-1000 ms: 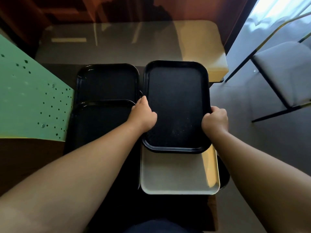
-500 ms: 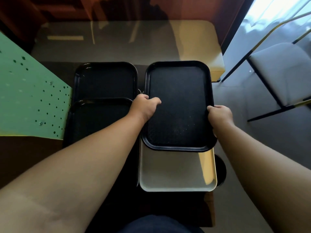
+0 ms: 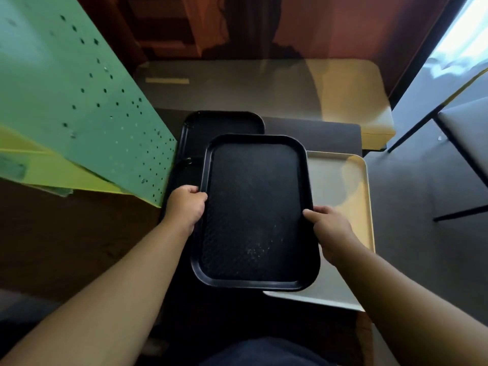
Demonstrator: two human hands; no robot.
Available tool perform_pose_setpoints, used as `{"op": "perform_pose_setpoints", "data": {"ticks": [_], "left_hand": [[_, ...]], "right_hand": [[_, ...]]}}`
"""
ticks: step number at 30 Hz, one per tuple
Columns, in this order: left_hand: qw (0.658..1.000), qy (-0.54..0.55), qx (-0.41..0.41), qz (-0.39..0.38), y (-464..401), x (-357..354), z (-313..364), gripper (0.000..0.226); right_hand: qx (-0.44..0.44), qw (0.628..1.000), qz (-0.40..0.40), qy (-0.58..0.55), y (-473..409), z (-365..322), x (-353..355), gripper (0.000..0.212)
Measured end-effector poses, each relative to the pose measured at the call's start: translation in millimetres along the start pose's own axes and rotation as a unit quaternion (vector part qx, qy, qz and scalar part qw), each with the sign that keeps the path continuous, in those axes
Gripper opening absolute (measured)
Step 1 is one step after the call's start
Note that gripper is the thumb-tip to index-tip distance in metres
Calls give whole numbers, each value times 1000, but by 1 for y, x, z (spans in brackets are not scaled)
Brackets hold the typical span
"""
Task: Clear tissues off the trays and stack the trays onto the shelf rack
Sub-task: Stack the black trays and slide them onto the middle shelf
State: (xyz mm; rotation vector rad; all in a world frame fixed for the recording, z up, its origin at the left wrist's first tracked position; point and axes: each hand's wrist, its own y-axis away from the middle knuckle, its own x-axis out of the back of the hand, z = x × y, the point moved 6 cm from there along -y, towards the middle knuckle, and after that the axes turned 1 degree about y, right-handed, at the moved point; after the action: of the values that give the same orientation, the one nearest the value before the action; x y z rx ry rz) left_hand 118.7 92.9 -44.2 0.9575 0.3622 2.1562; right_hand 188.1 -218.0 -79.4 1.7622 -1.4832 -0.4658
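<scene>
I hold a black tray (image 3: 253, 207) lifted above the table, its textured inside bare, no tissue on it. My left hand (image 3: 186, 207) grips its left rim and my right hand (image 3: 327, 228) grips its right rim. Beneath it on the right lies a cream tray (image 3: 340, 196), partly covered. Behind and to the left, another black tray (image 3: 224, 122) rests on the dark table, and a further black tray's rim (image 3: 182, 165) shows under my left hand. The green perforated shelf rack (image 3: 79, 101) stands at the left.
A glass-topped table with a cream edge (image 3: 264, 85) stands beyond the dark table (image 3: 317, 133). A chair with black legs (image 3: 464, 128) is at the right. Grey floor (image 3: 412, 233) lies on the right side.
The black tray has come up off the cream tray and shifted left and toward me, held in both hands. The view has turned, bringing the green rack closer.
</scene>
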Motion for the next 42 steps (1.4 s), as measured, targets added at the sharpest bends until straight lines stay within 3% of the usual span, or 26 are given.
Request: {"op": "perform_pose_setpoints", "data": {"ticks": [3, 6, 9, 13, 18, 26, 30, 35, 40, 42], "left_hand": [[999, -15, 18, 30, -5, 34, -37, 14], [998, -13, 29, 50, -10, 56, -60, 36], [997, 0, 42, 57, -14, 68, -70, 43], [999, 2, 42, 33, -24, 72, -79, 22], [999, -17, 36, 7, -30, 73, -87, 52], [997, -73, 15, -33, -34, 74, -88, 60], [986, -162, -1, -42, -33, 78, -85, 63], [987, -129, 24, -88, -28, 76, -89, 72], [994, -76, 49, -67, -18, 79, -86, 76], [995, -59, 51, -58, -12, 78, -86, 75]], "right_hand": [[9, 996, -36, 78, 7, 10, -32, 15], [15, 992, -57, 115, 12, 16, -59, 19], [14, 989, -58, 138, 15, 22, -76, 16], [17, 982, -53, 179, 15, 27, -88, 23], [14, 977, -40, 211, 18, 23, -96, 21], [10, 967, -12, 256, 25, 23, -104, 30], [13, 963, -6, 268, 29, 23, -110, 38], [10, 967, 6, 255, 28, 22, -117, 43], [-5, 978, 10, 209, 24, 26, -113, 11], [5, 984, 21, 175, 25, 29, -111, 10]]}}
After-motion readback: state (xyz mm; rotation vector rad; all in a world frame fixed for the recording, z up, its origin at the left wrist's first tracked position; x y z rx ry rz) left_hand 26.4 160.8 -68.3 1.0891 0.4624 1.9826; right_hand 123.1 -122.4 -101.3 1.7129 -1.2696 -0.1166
